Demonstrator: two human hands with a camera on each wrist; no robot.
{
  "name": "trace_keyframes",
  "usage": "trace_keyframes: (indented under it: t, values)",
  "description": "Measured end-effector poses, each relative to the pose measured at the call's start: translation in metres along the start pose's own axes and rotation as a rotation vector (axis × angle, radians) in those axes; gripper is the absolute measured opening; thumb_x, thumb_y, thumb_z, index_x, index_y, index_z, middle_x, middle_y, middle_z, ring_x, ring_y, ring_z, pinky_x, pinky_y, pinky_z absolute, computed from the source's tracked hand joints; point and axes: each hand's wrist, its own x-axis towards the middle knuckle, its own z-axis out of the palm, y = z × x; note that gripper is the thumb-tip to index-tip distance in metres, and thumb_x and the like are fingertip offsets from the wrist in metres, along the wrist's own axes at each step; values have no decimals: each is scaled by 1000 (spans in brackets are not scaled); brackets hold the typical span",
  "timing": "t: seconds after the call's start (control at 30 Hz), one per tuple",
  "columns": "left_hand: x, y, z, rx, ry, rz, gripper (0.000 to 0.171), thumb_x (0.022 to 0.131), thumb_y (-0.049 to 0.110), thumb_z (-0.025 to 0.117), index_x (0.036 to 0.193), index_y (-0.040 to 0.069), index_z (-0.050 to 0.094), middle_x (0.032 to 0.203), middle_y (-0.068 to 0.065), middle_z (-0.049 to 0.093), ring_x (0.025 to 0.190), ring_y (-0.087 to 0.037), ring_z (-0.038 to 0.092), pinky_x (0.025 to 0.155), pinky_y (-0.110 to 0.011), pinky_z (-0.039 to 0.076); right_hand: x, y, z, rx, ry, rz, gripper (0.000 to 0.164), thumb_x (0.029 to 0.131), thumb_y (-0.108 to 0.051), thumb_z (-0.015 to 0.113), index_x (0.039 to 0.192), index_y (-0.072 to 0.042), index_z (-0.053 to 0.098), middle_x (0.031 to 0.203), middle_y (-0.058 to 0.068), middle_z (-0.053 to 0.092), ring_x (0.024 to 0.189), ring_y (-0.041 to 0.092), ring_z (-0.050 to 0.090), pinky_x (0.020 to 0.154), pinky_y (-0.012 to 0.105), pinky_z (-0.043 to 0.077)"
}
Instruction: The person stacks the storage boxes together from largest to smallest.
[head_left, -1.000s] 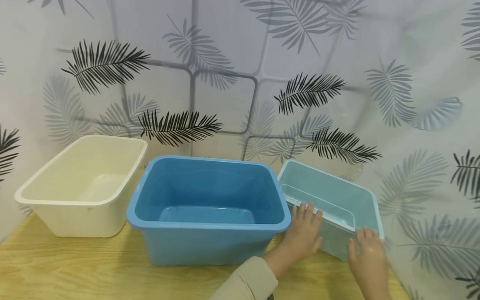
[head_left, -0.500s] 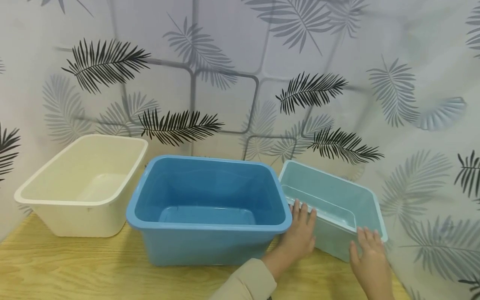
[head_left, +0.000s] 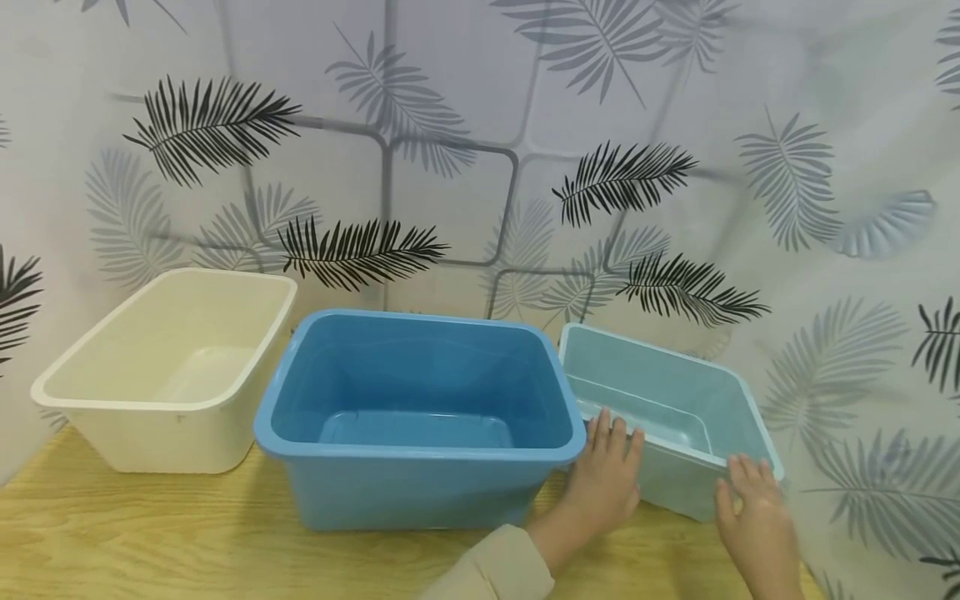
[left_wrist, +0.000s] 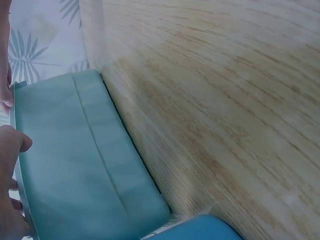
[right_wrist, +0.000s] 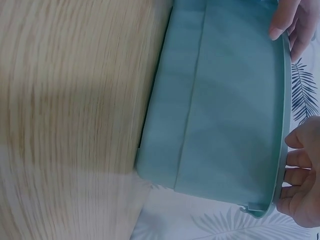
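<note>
Teal bin has turned slightly, its near rim apparently gripped by left hand and right hand.

Left fingers and right fingers hold the teal bin.

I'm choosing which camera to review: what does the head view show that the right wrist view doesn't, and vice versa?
Only head: the cream bin, the blue bin, a sleeve and the inside of the pale teal bin.
Only right wrist: a small tab under its rim.
Both: left hand and right hand at that rim, wooden tabletop, leaf-print backdrop.
</note>
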Motion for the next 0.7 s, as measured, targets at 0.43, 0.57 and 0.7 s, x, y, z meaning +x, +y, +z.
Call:
trace_keyframes:
  t: [0.43,0.57,0.7]
  values:
    - [-2,7,-17,62,20,43,56,88,47,53,135,19,41,135,-3,45,125,-20,43,105,-37,37,8,17,-8,-22,-38,17,30,84,-3,55,108,15,59,112,38,55,108,58,46,88,67,37]
    - [4,2,-16,29,44,-14,56,84,40,65,132,20,44,136,-2,47,124,-18,46,101,-33,40,18,29,-11,-7,-48,-107,26,82,1,61,103,17,60,104,38,58,100,58,50,84,66,40]
    - [10,-4,-15,97,41,-73,60,79,41,71,131,24,45,132,3,50,120,-15,49,98,-29,42,28,42,-12,82,-114,-232,36,79,-4,69,106,17,59,105,37,59,99,56,51,83,65,39]
